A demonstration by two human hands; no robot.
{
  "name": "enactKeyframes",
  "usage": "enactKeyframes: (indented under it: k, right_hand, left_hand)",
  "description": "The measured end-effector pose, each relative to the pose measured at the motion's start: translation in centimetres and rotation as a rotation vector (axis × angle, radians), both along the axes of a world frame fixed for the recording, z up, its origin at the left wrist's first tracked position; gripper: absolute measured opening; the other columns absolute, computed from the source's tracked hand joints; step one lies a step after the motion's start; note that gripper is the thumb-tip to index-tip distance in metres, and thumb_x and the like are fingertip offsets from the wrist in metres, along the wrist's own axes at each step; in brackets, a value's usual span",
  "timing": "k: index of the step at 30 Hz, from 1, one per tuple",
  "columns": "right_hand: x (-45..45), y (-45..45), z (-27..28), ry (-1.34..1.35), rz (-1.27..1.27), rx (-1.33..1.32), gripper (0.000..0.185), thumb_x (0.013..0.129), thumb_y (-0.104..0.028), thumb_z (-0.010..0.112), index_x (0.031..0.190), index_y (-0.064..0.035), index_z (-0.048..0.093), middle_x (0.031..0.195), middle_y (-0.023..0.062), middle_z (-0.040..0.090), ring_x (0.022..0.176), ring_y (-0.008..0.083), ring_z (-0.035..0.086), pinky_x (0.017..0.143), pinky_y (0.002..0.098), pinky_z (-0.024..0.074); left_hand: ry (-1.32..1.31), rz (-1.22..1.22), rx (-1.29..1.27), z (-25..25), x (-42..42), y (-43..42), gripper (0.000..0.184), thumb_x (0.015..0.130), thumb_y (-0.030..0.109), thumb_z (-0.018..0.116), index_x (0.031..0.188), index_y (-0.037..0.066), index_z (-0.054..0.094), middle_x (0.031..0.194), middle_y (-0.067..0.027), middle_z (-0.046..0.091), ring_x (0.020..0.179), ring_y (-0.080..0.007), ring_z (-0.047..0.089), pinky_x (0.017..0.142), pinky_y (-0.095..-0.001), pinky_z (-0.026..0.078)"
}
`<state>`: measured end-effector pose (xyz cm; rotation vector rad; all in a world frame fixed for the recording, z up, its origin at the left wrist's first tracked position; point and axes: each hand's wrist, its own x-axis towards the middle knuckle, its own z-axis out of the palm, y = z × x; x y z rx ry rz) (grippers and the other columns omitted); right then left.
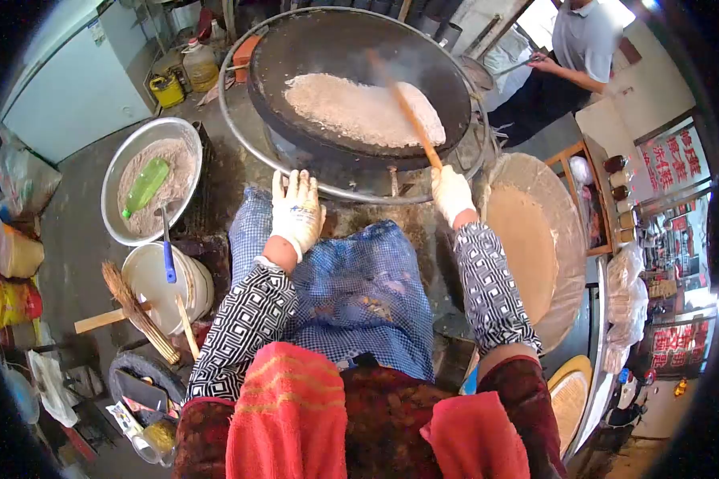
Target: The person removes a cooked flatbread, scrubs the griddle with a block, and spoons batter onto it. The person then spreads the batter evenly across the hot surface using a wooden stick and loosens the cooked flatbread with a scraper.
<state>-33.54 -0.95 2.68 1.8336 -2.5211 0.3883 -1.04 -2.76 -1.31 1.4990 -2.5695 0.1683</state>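
In a white glove, my right hand (pixel 452 194) is closed round the lower end of a long wooden stick (pixel 414 120). The stick reaches over a round black griddle (pixel 335 40), across a pale, grainy layer of batter (pixel 335 108); its far end is blurred. My left hand (pixel 298 211), also gloved, has its fingers stretched out at the near side of the metal ring (pixel 240 150) around the griddle. It holds nothing. A blue checked cloth (pixel 359 279) covers my lap below both hands.
To the left are a metal basin (pixel 110 188) with a green bottle (pixel 145 188), and a white bucket (pixel 204 275) with a brush (pixel 140 315). A large basin of light brown batter (pixel 523 239) is at my right. Another person (pixel 579 48) stands beyond.
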Motion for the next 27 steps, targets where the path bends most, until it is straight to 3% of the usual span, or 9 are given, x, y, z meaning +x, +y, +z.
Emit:
enactKeyframes:
  k: [5,9,11,15,19,23,27]
  right_hand:
    - [-2.3,-0.5,-1.9,0.011,-0.149,0.080,0.033,0.097,-0.034,0.046,0.100,-0.0023,0.055,0.086,0.0268,0.066,0.084,0.0449,0.064,0.076,0.0533,0.0495]
    - [0.0,-0.2,-1.0,-0.002,-0.004,-0.002,0.035,0.098,-0.035,0.045,0.100,-0.0011,0.054,0.080,0.0307,0.063,0.081,0.0484,0.062,0.075,0.0551,0.0483]
    - [1.9,1.7,-0.9,0.015,0.168,0.116,0.035,0.096,-0.036,0.047,0.098,-0.0016,0.054,0.078,0.0313,0.062,0.080,0.0490,0.061,0.073,0.0566,0.0469]
    - [-4.1,-0.2,-3.4,0.009,-0.061,-0.017,0.034,0.097,-0.035,0.049,0.092,-0.0028,0.058,0.077,0.0271,0.063,0.074,0.0471,0.061,0.067,0.0545,0.0487]
    - [-2.8,-1.5,-1.5,0.120,-0.006,-0.071,0.035,0.097,-0.036,0.048,0.091,-0.0027,0.058,0.078,0.0280,0.063,0.079,0.0481,0.061,0.071,0.0553,0.0481]
    - [-1.6,0.3,-2.3,0.111,0.038,0.107,0.032,0.098,-0.034,0.046,0.095,-0.0032,0.054,0.079,0.0299,0.063,0.080,0.0498,0.060,0.073,0.0566,0.0465]
    - [-2.5,-1.3,-1.9,0.126,-0.020,-0.046,0.035,0.098,-0.036,0.044,0.100,-0.0023,0.054,0.076,0.0276,0.064,0.076,0.0481,0.062,0.073,0.0554,0.0486]
  left_hand:
    - [-0.014,0.028,-0.019,0.7,1.0,-0.9,0.059,0.087,0.034,0.057,0.134,-0.001,0.050,0.142,-0.0177,0.048,0.137,-0.0318,0.037,0.116,-0.0574,0.008]
    - [-0.010,0.054,0.002,1.0,1.6,-1.2,0.058,0.088,0.034,0.055,0.133,-0.001,0.051,0.141,-0.0173,0.049,0.137,-0.0308,0.038,0.116,-0.0576,0.009]
    - [-0.025,0.072,0.002,1.2,1.8,-1.5,0.056,0.089,0.034,0.054,0.133,-0.001,0.051,0.140,-0.0167,0.050,0.136,-0.0303,0.039,0.116,-0.0577,0.010]
    - [-0.059,0.111,-0.055,0.8,2.6,-2.5,0.051,0.089,0.033,0.053,0.131,0.003,0.054,0.137,-0.0137,0.053,0.133,-0.0287,0.043,0.115,-0.0590,0.010]
    - [-0.016,0.126,-0.057,0.8,3.4,-3.8,0.050,0.089,0.033,0.054,0.130,0.004,0.055,0.137,-0.0121,0.054,0.133,-0.0283,0.043,0.115,-0.0600,0.011]
    - [-0.068,0.172,-0.024,1.3,4.2,-4.4,0.049,0.088,0.035,0.056,0.128,0.006,0.057,0.140,-0.0094,0.052,0.133,-0.0273,0.042,0.115,-0.0598,0.010]
    - [-0.109,0.203,0.037,2.4,5.1,-5.5,0.048,0.088,0.035,0.056,0.127,0.008,0.058,0.140,-0.0085,0.051,0.135,-0.0264,0.040,0.114,-0.0602,0.010]
